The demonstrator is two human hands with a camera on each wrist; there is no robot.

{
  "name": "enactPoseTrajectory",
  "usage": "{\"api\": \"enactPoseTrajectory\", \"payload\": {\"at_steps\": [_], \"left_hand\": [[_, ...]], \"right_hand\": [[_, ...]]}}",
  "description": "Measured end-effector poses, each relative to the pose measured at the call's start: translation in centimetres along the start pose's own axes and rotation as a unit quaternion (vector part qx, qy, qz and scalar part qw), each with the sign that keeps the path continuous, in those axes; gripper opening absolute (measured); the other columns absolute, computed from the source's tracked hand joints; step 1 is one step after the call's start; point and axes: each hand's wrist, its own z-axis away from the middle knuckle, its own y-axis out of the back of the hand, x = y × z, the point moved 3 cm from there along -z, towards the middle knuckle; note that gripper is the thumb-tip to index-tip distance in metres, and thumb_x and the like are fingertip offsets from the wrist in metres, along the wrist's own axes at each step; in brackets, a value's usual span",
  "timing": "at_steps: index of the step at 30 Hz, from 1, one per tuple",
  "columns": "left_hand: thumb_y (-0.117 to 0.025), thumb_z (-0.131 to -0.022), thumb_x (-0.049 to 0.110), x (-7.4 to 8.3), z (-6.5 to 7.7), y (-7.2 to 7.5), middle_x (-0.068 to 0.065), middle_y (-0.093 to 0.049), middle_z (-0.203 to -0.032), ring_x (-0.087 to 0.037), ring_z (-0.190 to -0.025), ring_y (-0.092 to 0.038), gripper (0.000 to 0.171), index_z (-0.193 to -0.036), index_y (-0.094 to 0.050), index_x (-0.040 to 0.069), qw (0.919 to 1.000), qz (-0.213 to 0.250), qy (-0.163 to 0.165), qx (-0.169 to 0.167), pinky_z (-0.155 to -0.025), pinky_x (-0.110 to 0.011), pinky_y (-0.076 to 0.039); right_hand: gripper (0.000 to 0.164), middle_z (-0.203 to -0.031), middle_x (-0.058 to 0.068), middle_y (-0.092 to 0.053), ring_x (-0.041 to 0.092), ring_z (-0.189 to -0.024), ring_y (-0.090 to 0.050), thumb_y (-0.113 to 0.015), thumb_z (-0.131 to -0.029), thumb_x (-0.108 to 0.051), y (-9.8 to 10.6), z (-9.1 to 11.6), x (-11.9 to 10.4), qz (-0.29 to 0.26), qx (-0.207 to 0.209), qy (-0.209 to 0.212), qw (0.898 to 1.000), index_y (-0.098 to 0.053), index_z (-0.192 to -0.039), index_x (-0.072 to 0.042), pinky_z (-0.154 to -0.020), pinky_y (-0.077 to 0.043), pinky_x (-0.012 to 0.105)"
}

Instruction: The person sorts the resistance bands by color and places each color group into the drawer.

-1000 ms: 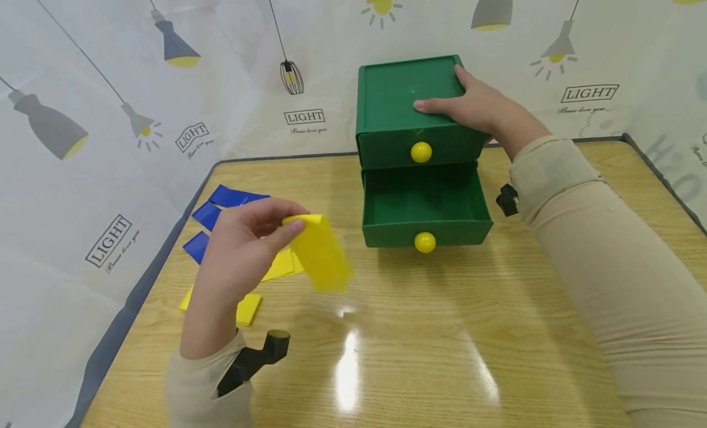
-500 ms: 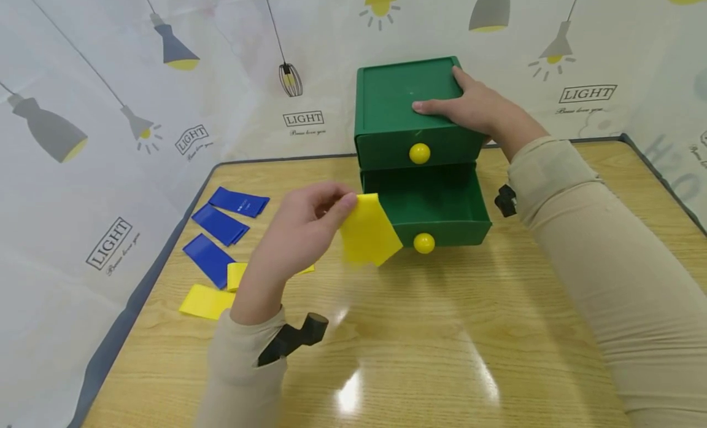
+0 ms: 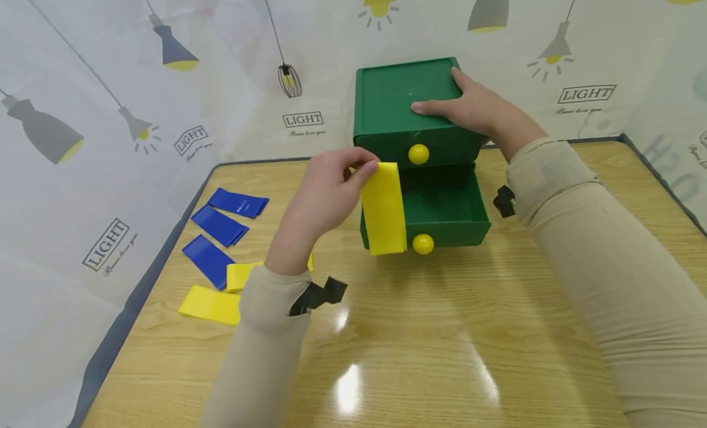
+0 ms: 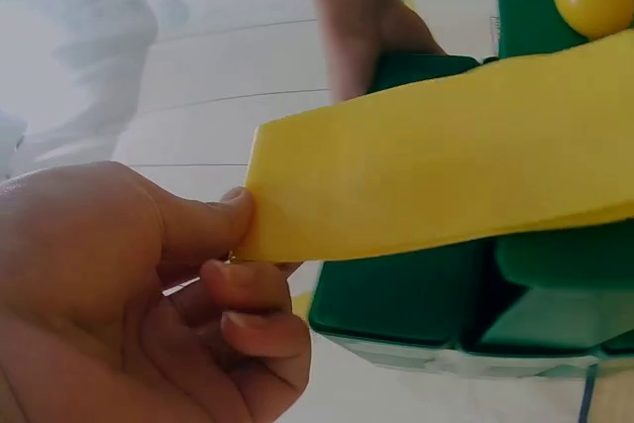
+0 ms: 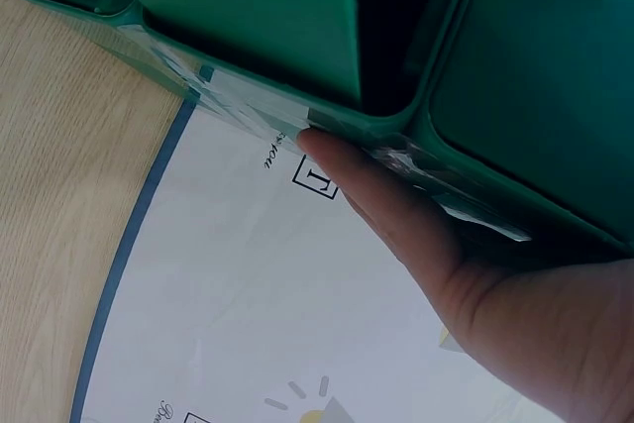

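My left hand (image 3: pixel 330 191) pinches the top end of a folded yellow resistance band (image 3: pixel 385 213) between thumb and fingertips. The band hangs straight down in front of the pulled-out lower drawer (image 3: pixel 455 234), covering that drawer's left part. In the left wrist view, the thumb (image 4: pixel 213 223) presses on the band's near end. My right hand (image 3: pixel 472 108) rests on the green drawer unit (image 3: pixel 400 96), thumb flat on top and fingers along its right side. From the right wrist view, a straight finger (image 5: pixel 367 190) lies against the unit's side. The upper drawer (image 3: pixel 383 150) is closed.
Several blue bands (image 3: pixel 221 225) lie fanned on the wooden table (image 3: pixel 431 354) at the left. More yellow bands (image 3: pixel 210 304) lie nearer, partly behind my left forearm. A printed cloth wall (image 3: pixel 320 41) stands right behind the drawer unit. Round yellow knobs (image 3: pixel 423 244) stick out from the drawers.
My left hand has carried the yellow band from beside the other bands rightward and up to the lower drawer's front. The right hand and the drawer unit have stayed put.
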Motion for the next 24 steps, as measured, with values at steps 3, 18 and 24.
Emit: {"api": "enactPoseTrajectory", "payload": {"at_steps": [3, 18, 24], "left_hand": [[-0.055, -0.112, 0.029, -0.7, -0.7, -0.7, -0.004, -0.072, -0.12, -0.025, -0.093, -0.061, 0.029, -0.129, -0.073, 0.013, 0.9995, 0.007, 0.029, -0.005, -0.086, -0.034, -0.055], [-0.07, -0.105, 0.021, -2.2, -1.5, -3.9, -0.008, -0.074, -0.118, -0.022, -0.09, -0.07, 0.024, -0.126, -0.074, 0.01, 0.9971, 0.046, 0.062, -0.002, -0.084, -0.032, -0.064], [-0.074, -0.102, 0.014, -2.7, -1.4, -4.8, -0.008, -0.073, -0.126, -0.024, -0.101, -0.072, 0.026, -0.128, -0.072, 0.013, 0.9965, 0.039, 0.071, -0.022, -0.09, -0.038, -0.065]], "right_hand": [[0.121, -0.18, 0.014, 0.009, 0.055, -0.156, -0.03, -0.058, -0.09, -0.083, -0.1, -0.1, 0.0, 0.002, 0.0, -0.002, 1.0, 0.024, -0.166, -0.038, -0.119, -0.036, 0.074], [0.119, -0.18, 0.015, 0.007, 0.055, -0.155, -0.031, -0.057, -0.091, -0.081, 0.0, 0.0, 0.2, 0.002, 0.005, 0.0, 1.0, 0.023, -0.166, -0.037, -0.118, -0.037, 0.075], [0.118, -0.181, 0.015, 0.007, 0.055, -0.155, -0.031, -0.057, -0.091, -0.081, 0.0, -0.1, 0.2, 0.003, 0.005, 0.002, 1.0, 0.023, -0.166, -0.038, -0.118, -0.036, 0.075]]}}
